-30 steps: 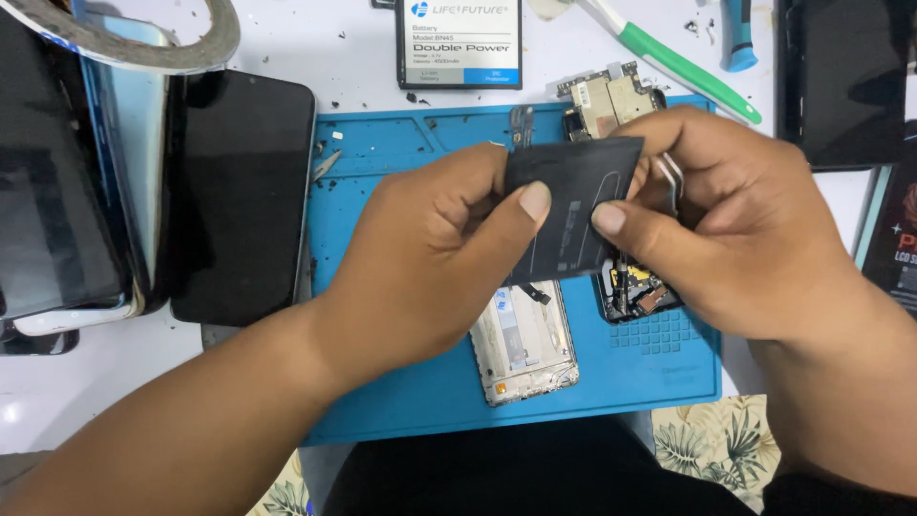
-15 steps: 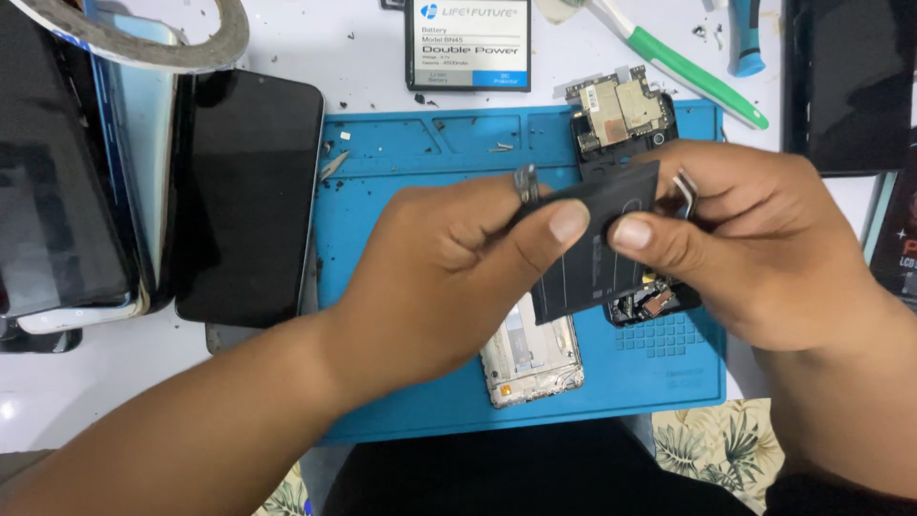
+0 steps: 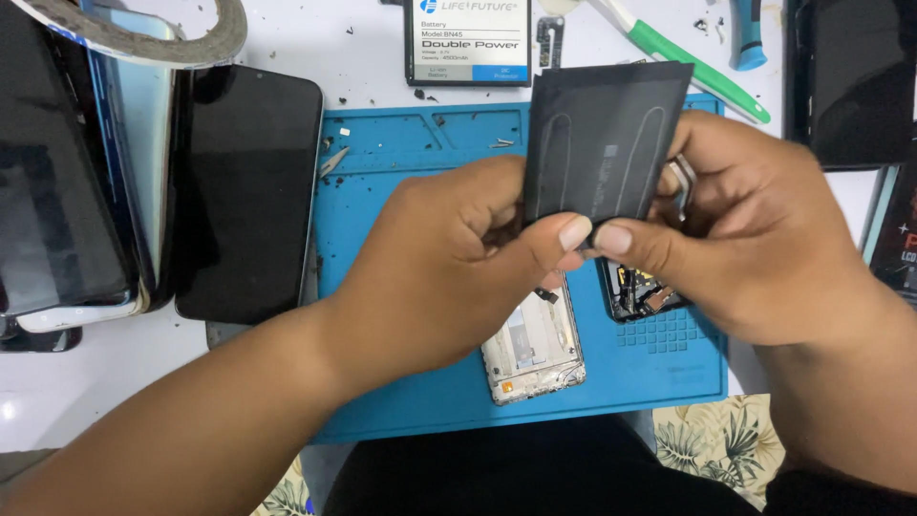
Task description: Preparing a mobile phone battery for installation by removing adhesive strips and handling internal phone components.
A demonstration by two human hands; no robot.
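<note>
Holding a flat black battery point(image 3: 604, 134) up over the blue repair mat point(image 3: 411, 182), both hands were pinched on its lower edge, with the rest of it standing nearly upright and tilted a bit toward the top of the bench. The left hand point(image 3: 449, 258) had its thumb pressed against the bottom corner, fingers curled in behind, and the right hand point(image 3: 755, 239) gripped the same edge from the other side, so the two thumbs were almost touching. A bit of metal showed behind the right fingers, couldn't tell what it was, honestly.

Under the hands on the mat sat an opened phone frame point(image 3: 535, 349), silvery inside, and just right of it a dark circuit board piece point(image 3: 640, 291). Left of the mat lay a black phone point(image 3: 248, 191) face up, next to a stack of more screens point(image 3: 67, 191). Up top, on the white table, were a boxed replacement battery point(image 3: 468, 43) and a green-handled tool point(image 3: 697, 67).
</note>
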